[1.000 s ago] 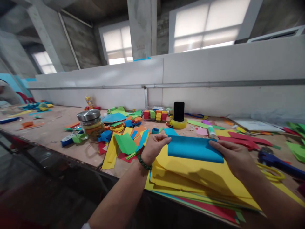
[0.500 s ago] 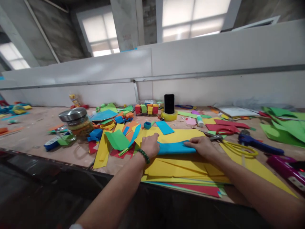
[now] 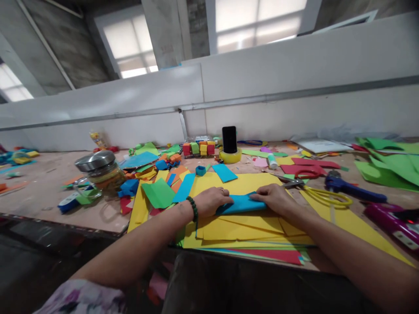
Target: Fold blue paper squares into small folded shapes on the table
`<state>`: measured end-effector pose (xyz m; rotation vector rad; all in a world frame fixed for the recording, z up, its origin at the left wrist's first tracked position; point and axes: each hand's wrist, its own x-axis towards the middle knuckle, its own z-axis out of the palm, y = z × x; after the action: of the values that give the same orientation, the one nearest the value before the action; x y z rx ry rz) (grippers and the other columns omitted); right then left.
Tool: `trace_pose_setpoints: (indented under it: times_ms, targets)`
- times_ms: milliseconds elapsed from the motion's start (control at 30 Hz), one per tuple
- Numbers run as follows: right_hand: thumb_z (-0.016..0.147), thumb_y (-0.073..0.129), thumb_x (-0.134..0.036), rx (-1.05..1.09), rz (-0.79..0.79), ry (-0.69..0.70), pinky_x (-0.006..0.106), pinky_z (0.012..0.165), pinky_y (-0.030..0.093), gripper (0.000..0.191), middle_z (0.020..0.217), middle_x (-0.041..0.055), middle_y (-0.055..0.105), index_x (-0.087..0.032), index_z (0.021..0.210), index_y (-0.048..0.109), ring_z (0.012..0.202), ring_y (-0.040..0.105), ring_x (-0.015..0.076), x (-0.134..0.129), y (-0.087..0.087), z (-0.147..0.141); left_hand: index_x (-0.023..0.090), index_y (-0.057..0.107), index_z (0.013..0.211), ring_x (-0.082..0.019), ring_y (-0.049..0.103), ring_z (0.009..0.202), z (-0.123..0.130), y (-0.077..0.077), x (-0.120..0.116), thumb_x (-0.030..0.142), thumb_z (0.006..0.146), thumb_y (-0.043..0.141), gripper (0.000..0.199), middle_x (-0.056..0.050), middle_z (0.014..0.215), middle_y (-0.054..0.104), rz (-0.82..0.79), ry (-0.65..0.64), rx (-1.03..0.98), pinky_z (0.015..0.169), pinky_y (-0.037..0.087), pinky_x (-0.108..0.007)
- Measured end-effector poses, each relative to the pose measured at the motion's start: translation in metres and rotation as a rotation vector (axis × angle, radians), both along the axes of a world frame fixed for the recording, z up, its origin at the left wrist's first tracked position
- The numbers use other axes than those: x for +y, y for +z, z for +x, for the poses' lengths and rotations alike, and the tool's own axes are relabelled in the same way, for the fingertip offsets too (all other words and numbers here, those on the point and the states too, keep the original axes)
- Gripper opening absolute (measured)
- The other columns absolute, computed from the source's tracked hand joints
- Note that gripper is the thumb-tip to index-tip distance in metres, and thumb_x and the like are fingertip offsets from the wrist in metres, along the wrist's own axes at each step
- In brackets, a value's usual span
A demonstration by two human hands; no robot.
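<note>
A folded strip of blue paper (image 3: 241, 206) lies over a pile of yellow paper sheets (image 3: 242, 229) at the table's front edge. My left hand (image 3: 211, 202), with a green bead bracelet at the wrist, closes on the strip's left end. At the other end, my right hand (image 3: 273, 198) pinches the strip's upper right part between thumb and fingers. Just beyond the hands, a flat blue paper piece (image 3: 224, 173) and a small blue paper ring (image 3: 200, 170) rest on or near the yellow sheet.
Yellow-handled scissors (image 3: 322, 196), a blue-handled tool (image 3: 355, 189) and a magenta device (image 3: 391, 224) lie to the right. A lidded glass jar (image 3: 106, 174) and a tape dispenser (image 3: 73, 199) stand left. Behind are a phone (image 3: 229, 140) on a yellow tape roll (image 3: 230, 155) and coloured paper cubes (image 3: 198, 149).
My left hand has turned and shifted slightly right, its fingers now on the strip's left end. My right hand keeps its pinch. The head view has moved a little.
</note>
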<state>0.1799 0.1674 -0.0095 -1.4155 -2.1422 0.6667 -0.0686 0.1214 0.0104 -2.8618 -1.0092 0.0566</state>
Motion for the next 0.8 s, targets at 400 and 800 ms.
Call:
trace_pose_setpoints:
  times_ms: [400, 800]
  targets:
    - [0.075, 0.065, -0.042, -0.055, -0.053, 0.022, 0.026, 0.048, 0.033, 0.027, 0.053, -0.0005, 0.056, -0.016, 0.066, 0.066, 0.049, 0.047, 0.0133, 0.005, 0.003, 0.003, 0.032, 0.056, 0.130, -0.023, 0.057, 0.117, -0.015, 0.012, -0.018, 0.000, 0.079, 0.047, 0.060, -0.008, 0.127, 0.061, -0.172, 0.019, 0.018, 0.108, 0.029, -0.051]
    - [0.090, 0.053, -0.016, -0.556, 0.568, 0.868, 0.036, 0.082, 0.041, 0.017, 0.086, 0.0060, 0.071, -0.019, 0.092, 0.069, 0.090, 0.057, 0.0213, -0.044, 0.038, -0.035, 0.033, 0.057, 0.127, -0.024, 0.055, 0.120, -0.013, 0.022, -0.022, 0.000, 0.073, 0.050, 0.063, -0.008, 0.126, 0.061, -0.271, 0.037, 0.004, 0.109, 0.029, -0.056]
